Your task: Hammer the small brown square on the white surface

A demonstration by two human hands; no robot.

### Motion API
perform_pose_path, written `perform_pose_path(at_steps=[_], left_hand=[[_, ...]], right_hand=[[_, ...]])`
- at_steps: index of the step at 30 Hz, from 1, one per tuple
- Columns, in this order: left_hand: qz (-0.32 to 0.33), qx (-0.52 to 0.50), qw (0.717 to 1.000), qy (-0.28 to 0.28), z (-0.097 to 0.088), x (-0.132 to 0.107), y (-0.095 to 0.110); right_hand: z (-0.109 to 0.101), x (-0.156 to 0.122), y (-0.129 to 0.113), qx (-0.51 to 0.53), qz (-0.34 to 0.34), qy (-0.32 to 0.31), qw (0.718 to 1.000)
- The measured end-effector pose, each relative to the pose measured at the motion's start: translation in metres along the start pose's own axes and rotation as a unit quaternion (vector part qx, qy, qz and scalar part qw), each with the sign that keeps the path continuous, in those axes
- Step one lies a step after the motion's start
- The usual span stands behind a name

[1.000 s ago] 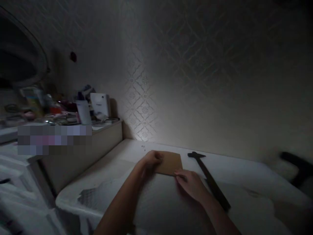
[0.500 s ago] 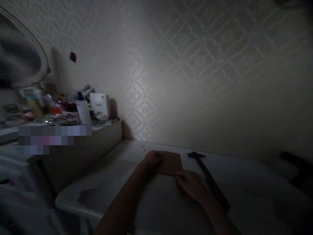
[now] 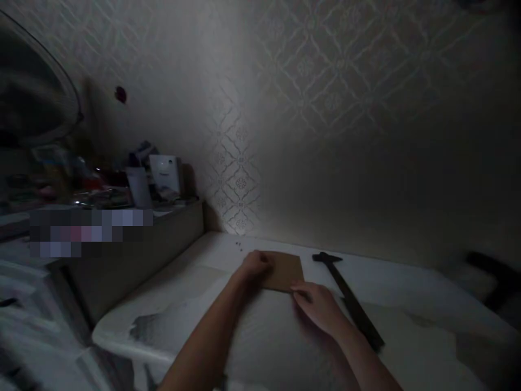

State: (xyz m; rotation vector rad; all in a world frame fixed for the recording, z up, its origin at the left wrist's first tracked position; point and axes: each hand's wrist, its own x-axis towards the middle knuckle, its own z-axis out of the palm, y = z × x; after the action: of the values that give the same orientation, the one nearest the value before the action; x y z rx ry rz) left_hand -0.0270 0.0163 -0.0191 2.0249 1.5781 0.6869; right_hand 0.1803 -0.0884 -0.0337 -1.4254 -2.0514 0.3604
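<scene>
A flat brown rectangular piece, which looks like cardboard or thin board [image 3: 283, 270], lies between my hands over the white board surface [image 3: 260, 331]. My left hand [image 3: 257, 265] grips its left edge, fingers curled over the top. At the lower right corner, my right hand [image 3: 315, 301] pinches the piece between thumb and fingers. A dark hammer [image 3: 350, 298] lies to the right, its head toward the wall and its handle running past my right forearm. Several tiny dark bits, perhaps nails [image 3: 239, 246], rest near the wall, beyond my left hand.
On the left a dresser [image 3: 179, 225] carries a white box [image 3: 166, 172], a white tube [image 3: 139, 186] and cluttered bottles, below a round mirror [image 3: 32, 81]. A patterned wall [image 3: 325, 179] closes off the back. A dark blurred object [image 3: 496, 277] stands at the far right.
Lighting has shifted: the surface and my hands look brighter, while the wall and dresser items look darker. My hands, the brown piece and the hammer stay in place.
</scene>
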Motion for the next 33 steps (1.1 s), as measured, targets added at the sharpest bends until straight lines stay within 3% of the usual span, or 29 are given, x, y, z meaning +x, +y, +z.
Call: perform_pose_path(at_steps=[11, 17, 22, 33], left_hand=[[-0.018, -0.006, 1.000, 0.008, 0.001, -0.003, 0.001], [0.004, -0.037, 0.999, -0.007, -0.006, -0.004, 0.003], [-0.003, 0.084, 0.996, 0.027, -0.019, -0.004, 0.010], [-0.027, 0.246, 0.969, -0.019, -0.020, -0.026, 0.036]], right_hand=[[0.000, 0.001, 0.002, 0.009, 0.005, 0.000, 1.000], [-0.001, 0.000, -0.001, 0.020, 0.001, 0.002, 1.000], [-0.001, 0.000, 0.000, 0.019, 0.000, 0.003, 1.000], [-0.001, 0.000, 0.000, 0.012, 0.003, 0.001, 1.000]])
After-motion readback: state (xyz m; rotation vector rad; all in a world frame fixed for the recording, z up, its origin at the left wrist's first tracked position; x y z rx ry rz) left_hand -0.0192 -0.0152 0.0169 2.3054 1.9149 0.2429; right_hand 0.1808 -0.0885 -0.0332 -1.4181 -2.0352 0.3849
